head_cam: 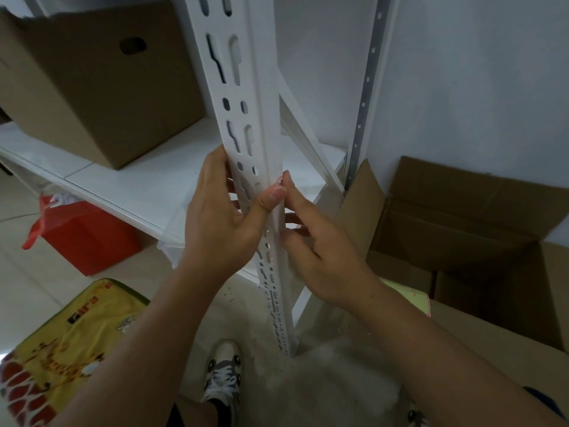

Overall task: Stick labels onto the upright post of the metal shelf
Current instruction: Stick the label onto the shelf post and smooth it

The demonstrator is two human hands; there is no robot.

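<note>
the left hand (218, 211) wraps around the white slotted upright post (246, 124) of the metal shelf, fingers curled behind its perforated face and the thumb pressed flat against the post's front corner edge. the right hand (320, 251) meets it from the other side of the post: its index finger reaches up so that the tip touches the corner just above the left thumb, while the other fingers bend loosely against the post's side face. between the thumb and that fingertip a small label (279, 181) with a pinkish mark shows, mostly covered by both; its shape and print cannot be made out, and whether it is already stuck down cannot be told.

the left fingertips are hidden behind the post, glimpsed only through its slots. the post is matte white, with rows of keyhole and round holes, running from the top of the view down to the floor.

left of the post a closed cardboard box (101, 87) sits on the white shelf board (147, 186); below that board is a red bag (83, 232). right of the post stands an open cardboard box (468, 229). near the post's foot is a sneaker (223, 377).
</note>
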